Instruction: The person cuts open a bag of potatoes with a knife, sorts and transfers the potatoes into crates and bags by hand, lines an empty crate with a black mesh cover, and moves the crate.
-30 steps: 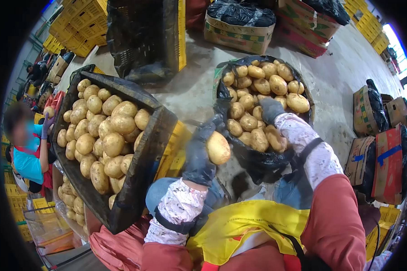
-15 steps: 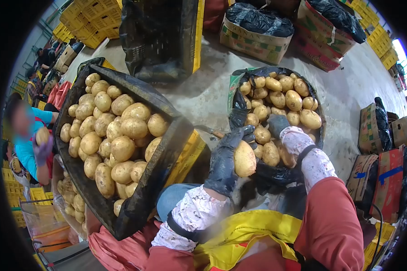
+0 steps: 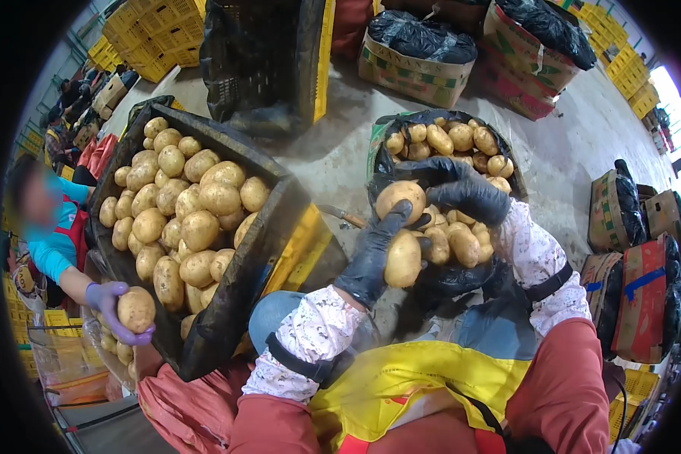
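Both my hands wear dark gloves and meet above a box of potatoes (image 3: 473, 140) lined with black plastic. My left hand (image 3: 372, 257) is closed around a potato (image 3: 402, 259), its thumb side lying against a second, rounder potato (image 3: 398, 200) just above. My right hand (image 3: 473, 195) reaches from the right with its fingers curved over that upper potato's far side; the fingertips are partly hidden. To the left, a large crate (image 3: 280, 227) with dark lining is heaped with potatoes. A wooden-handled tool (image 3: 344, 216) lies between crate and box, partly covered.
At the left, a person in a blue sleeve has a purple-gloved hand (image 3: 117, 310) holding a potato (image 3: 136, 309). A black-lined yellow crate (image 3: 265, 68) stands ahead. Banana cartons (image 3: 412, 72) and red cartons (image 3: 643, 299) stand beyond and rightward.
My right hand has risen out of the box and come over to my left hand, where a second potato now shows. The other person's hand has moved nearer the crate with a potato.
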`<state>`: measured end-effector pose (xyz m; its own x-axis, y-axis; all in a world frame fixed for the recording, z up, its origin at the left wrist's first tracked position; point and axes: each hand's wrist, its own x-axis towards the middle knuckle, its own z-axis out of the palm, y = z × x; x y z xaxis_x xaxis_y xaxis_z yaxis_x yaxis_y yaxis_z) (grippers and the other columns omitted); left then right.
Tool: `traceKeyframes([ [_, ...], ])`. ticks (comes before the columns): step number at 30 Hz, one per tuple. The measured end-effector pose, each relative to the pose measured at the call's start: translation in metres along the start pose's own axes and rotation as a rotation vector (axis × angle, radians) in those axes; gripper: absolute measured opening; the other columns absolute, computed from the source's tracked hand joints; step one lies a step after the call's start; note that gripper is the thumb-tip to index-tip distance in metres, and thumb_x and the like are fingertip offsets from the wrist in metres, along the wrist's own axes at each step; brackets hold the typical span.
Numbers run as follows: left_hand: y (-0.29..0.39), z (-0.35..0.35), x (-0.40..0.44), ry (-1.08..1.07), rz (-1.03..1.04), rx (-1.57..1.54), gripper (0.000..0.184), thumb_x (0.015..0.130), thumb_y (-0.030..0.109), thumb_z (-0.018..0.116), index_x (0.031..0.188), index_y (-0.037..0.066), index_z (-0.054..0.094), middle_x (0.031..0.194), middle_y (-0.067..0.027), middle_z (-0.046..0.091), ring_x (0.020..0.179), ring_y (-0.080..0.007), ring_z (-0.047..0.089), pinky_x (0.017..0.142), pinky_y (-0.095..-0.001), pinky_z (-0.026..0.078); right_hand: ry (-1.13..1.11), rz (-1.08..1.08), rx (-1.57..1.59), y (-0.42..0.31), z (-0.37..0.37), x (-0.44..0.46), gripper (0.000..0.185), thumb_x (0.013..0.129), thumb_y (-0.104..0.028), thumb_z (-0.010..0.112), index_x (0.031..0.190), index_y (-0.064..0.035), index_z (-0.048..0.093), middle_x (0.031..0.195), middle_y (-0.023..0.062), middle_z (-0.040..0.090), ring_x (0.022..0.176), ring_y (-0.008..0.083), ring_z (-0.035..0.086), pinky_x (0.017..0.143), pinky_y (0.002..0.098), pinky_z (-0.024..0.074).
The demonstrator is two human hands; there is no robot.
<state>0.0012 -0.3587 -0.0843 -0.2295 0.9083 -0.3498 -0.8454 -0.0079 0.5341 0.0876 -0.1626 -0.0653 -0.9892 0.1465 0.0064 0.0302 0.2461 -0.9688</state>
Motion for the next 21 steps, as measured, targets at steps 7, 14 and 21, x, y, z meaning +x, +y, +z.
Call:
traceKeyframes([
  [7,0.018,0.003,-0.013,0.075,0.241,0.002,0.038,0.088,0.027,0.060,0.118,0.005,0.051,0.099,-0.0068,0.060,0.081,-0.0156,0.062,0.066,-0.0266,0.053,0.413,0.385,-0.520,0.122,-0.021,0.035,0.035,0.080,-0.018,0.064,0.112,-0.0052,0.063,0.107,0.0103,0.064,0.091,0.0194,0.061,0.084,0.0301,0.0473],
  [14,0.012,-0.016,-0.001,0.209,0.294,0.102,0.039,0.084,0.020,0.066,0.116,0.004,0.049,0.100,-0.0079,0.057,0.083,-0.0152,0.060,0.069,-0.0270,0.052,0.143,0.327,-1.251,0.220,-0.018,0.054,0.027,0.076,-0.019,0.059,0.100,-0.0070,0.062,0.099,0.0188,0.060,0.099,0.0312,0.057,0.085,0.0402,0.0469],
  [21,0.022,0.006,-0.001,-0.020,0.491,-0.124,0.049,0.082,0.013,0.068,0.124,0.003,0.045,0.110,-0.0067,0.056,0.096,-0.0140,0.057,0.083,-0.0271,0.049,-0.280,0.025,-1.416,0.186,-0.011,-0.018,0.013,0.077,-0.017,0.054,0.074,-0.0092,0.063,0.074,0.0115,0.064,0.079,0.0283,0.061,0.071,0.0382,0.0485],
])
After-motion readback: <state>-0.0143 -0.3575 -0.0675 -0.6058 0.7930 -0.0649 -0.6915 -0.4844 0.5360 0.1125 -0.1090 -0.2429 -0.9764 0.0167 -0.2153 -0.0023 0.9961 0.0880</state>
